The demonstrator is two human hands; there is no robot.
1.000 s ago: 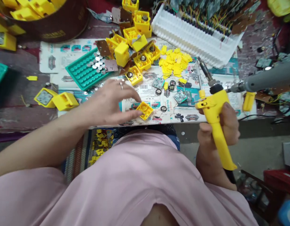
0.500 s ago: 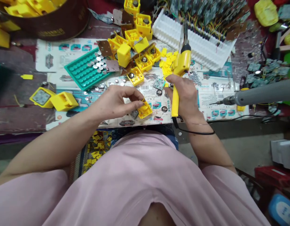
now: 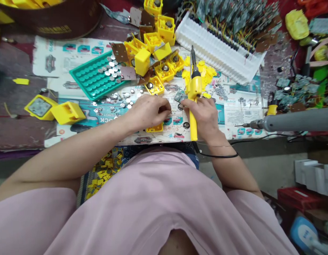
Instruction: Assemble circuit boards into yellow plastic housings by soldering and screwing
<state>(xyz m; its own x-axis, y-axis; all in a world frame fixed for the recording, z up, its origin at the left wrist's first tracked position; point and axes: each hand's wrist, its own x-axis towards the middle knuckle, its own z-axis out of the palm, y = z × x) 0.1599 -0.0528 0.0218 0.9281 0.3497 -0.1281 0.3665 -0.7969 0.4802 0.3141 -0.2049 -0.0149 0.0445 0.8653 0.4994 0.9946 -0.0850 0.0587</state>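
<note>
- The left hand [image 3: 150, 111] lies curled over a small yellow housing [image 3: 154, 128] at the near edge of the table [image 3: 17, 131], fingers closed together on it; only its near rim shows under the hand.
- Left of that hand, two yellow housings [image 3: 56, 109] sit apart from the rest, one showing a grey board inside.
- Far left of centre, a green tray [image 3: 94, 76] holds button cells in some pockets; many pockets are bare.
- At centre far, a heap of open yellow housings [image 3: 153, 53] waits, seemingly unfinished.
- The right hand [image 3: 203, 115] is clamped on a yellow soldering iron [image 3: 193, 90], tip pointing away, not on the housing.
- Far right, a white rack [image 3: 219, 49] carries wired boards.
- The joint looks not yet made.
</note>
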